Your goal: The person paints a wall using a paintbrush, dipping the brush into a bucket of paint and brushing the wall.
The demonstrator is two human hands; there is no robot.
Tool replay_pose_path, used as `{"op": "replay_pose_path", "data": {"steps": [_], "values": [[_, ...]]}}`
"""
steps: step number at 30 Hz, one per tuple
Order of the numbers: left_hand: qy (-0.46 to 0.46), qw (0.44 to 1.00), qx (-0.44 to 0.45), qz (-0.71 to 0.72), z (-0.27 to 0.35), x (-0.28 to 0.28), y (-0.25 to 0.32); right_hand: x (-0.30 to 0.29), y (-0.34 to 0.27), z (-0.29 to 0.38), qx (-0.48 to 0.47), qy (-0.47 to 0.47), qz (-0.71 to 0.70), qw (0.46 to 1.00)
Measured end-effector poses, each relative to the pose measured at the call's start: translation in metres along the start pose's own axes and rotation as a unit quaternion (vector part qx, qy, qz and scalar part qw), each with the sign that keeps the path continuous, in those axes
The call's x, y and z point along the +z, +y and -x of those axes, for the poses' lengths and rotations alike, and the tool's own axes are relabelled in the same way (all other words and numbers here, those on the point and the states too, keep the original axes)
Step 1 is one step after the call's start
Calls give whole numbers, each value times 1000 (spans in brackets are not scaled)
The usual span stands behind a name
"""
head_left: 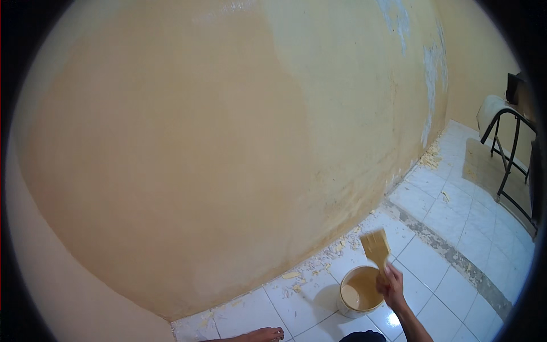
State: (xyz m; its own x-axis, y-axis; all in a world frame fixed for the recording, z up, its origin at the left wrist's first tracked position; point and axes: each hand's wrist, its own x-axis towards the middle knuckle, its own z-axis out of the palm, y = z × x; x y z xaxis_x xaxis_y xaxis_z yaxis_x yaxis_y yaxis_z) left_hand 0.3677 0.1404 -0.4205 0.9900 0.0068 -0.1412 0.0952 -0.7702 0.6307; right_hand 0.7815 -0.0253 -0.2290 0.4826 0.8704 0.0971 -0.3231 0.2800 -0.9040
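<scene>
My right hand (pixel 391 284) grips the handle of a wide flat paintbrush (pixel 376 247), its bristles coated in tan paint and pointing up toward the wall. Brush and hand are over the right rim of a round paint bucket (pixel 362 314), which stands on the tiles with tan paint (pixel 361 293) inside. At the bottom edge, my left hand (pixel 266 334) is partly cut off, its fingers curled; whether anything is in it cannot be seen. In front of me rises a wall (pixel 183 149) with a darker tan painted area on the left and paler yellow (pixel 342 85) on the right.
Paint flakes (pixel 324 258) litter the white tile floor (pixel 423 265) along the wall's foot. Bare grey patches (pixel 431 81) show toward the far corner. A rough grey strip (pixel 453 252) crosses the floor. On the right stands a black metal-framed piece of furniture (pixel 508 162). Dark cloth (pixel 363 336) shows below the bucket.
</scene>
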Motion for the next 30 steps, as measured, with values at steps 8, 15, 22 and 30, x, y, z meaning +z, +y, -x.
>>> {"op": "replay_pose_path", "data": {"steps": [8, 15, 22, 30], "values": [[40, 999, 8, 3, 19, 10, -2, 141, -121, -172, -340, 36, 328, 881], [53, 997, 50, -26, 21, 9, -16, 226, -231, -266, -554, 82, 409, 721], [35, 999, -14, 5, -4, -5, -28, 244, -248, -296, -541, 94, 469, 692], [44, 997, 15, -62, -2, 17, -54, 187, -202, -282, -504, 64, 535, 675]]}}
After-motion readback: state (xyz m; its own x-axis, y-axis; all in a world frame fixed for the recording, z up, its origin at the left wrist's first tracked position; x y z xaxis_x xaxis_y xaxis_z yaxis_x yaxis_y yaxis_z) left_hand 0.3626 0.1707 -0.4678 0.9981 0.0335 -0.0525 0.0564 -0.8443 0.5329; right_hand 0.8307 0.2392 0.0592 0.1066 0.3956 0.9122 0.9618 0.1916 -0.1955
